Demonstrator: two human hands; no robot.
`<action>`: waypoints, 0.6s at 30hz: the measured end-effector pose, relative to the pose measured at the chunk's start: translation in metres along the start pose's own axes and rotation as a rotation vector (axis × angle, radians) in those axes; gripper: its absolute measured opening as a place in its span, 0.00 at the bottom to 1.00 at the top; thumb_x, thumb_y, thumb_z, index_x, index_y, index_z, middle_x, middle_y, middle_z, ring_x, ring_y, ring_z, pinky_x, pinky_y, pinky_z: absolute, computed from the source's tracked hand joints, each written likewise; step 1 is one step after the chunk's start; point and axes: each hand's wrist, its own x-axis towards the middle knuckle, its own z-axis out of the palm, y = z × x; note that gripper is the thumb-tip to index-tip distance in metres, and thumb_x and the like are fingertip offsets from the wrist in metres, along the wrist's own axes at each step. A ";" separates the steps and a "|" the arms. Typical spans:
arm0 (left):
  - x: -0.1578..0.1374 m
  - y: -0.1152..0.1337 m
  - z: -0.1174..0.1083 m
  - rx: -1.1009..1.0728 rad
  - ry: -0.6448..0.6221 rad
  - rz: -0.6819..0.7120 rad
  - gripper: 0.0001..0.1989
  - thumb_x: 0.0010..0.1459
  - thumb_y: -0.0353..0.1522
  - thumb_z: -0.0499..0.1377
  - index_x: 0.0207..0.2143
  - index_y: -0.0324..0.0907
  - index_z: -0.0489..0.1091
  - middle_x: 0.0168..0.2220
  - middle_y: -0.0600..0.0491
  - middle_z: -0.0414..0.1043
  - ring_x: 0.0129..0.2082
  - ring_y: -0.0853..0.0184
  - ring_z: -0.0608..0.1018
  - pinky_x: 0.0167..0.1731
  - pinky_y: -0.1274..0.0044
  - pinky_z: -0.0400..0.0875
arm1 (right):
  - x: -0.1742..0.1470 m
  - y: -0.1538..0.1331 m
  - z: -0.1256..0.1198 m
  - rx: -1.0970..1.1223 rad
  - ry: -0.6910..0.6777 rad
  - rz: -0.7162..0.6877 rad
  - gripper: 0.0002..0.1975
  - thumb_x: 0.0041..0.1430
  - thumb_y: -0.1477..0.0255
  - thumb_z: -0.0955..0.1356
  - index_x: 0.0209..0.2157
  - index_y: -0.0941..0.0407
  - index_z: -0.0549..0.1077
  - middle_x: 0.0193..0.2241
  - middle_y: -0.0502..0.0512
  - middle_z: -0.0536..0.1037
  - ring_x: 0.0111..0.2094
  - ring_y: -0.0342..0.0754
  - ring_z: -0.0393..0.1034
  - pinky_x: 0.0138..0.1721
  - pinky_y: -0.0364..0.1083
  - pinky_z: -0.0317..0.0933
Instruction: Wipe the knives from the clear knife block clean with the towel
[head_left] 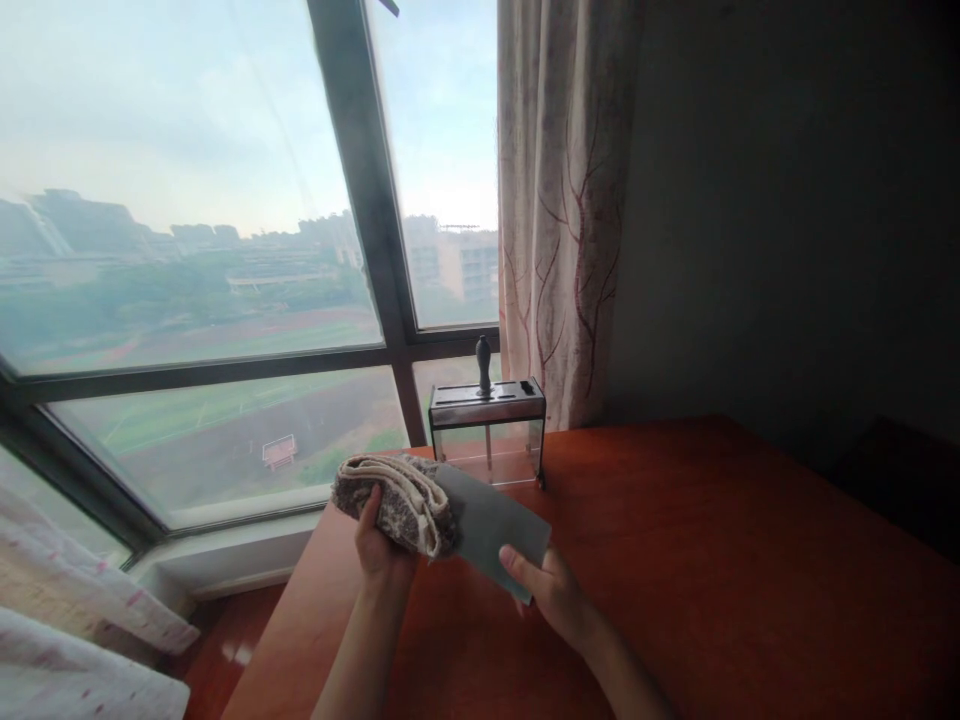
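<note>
Curtain, left (86, 640): pale, with small pinkish marks, lying slantwise in the lower corner.

Window (180, 220): large panes in a dark frame (358, 170); a sports ground, trees and buildings show hazily beyond.

Table (720, 560): reddish-brown, smooth top, running from beside the window across to the right.

Left hand (384, 545): closed around the lower side of the folded cloth, thumb upright against the near face; remaining fingers hidden.

Folded cloth (397, 500): thick, several layers, mottled grey-brown pile with cream edges; held above the table, its right end overlapping the sheet. Whether it presses firmly there cannot be told.

Case (487, 405): clear panels, metal-toned top, dark edges, thin central rod; stands upright on the table near its far edge, beyond the cloth and sheet. A black handle (484, 365) rises from the top.

Sheet (499, 530): flat, pale grey, straight-edged, raised above the table and tilted down to the right; left end hidden by the cloth.

Right hand (551, 590): gripping the sheet's right end, thumb on the upper face, a fingertip showing below.

Curtain, right (570, 220): full-length folds, reddish branch pattern.

Wall (750, 220): dark, in shadow.
</note>
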 end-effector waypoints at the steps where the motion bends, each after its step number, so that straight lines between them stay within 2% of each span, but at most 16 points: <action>1: 0.001 0.003 0.000 -0.002 -0.003 0.019 0.14 0.61 0.32 0.52 0.43 0.38 0.74 0.33 0.49 0.80 0.33 0.61 0.81 0.41 0.70 0.75 | 0.000 0.000 -0.001 0.026 0.027 0.027 0.20 0.56 0.53 0.67 0.27 0.57 0.69 0.16 0.44 0.63 0.15 0.38 0.56 0.16 0.39 0.49; 6: 0.002 0.011 -0.001 0.015 0.001 0.101 0.15 0.59 0.31 0.52 0.45 0.39 0.73 0.32 0.51 0.80 0.32 0.63 0.81 0.36 0.73 0.77 | 0.002 0.002 -0.006 0.090 0.111 0.093 0.19 0.54 0.55 0.68 0.27 0.58 0.69 0.15 0.43 0.63 0.14 0.37 0.54 0.14 0.38 0.48; 14: 0.007 0.001 -0.004 0.106 0.041 0.067 0.11 0.56 0.25 0.54 0.40 0.37 0.73 0.28 0.52 0.78 0.27 0.65 0.80 0.35 0.73 0.78 | 0.003 0.000 -0.008 -0.003 0.190 0.099 0.20 0.50 0.53 0.69 0.29 0.58 0.72 0.17 0.45 0.67 0.16 0.39 0.58 0.15 0.39 0.53; 18: 0.011 -0.003 -0.004 0.162 0.048 0.086 0.08 0.55 0.25 0.56 0.36 0.36 0.73 0.28 0.51 0.78 0.27 0.66 0.80 0.35 0.73 0.78 | 0.003 -0.001 -0.010 -0.095 0.144 0.028 0.20 0.54 0.54 0.67 0.33 0.58 0.74 0.21 0.49 0.71 0.18 0.41 0.62 0.17 0.40 0.56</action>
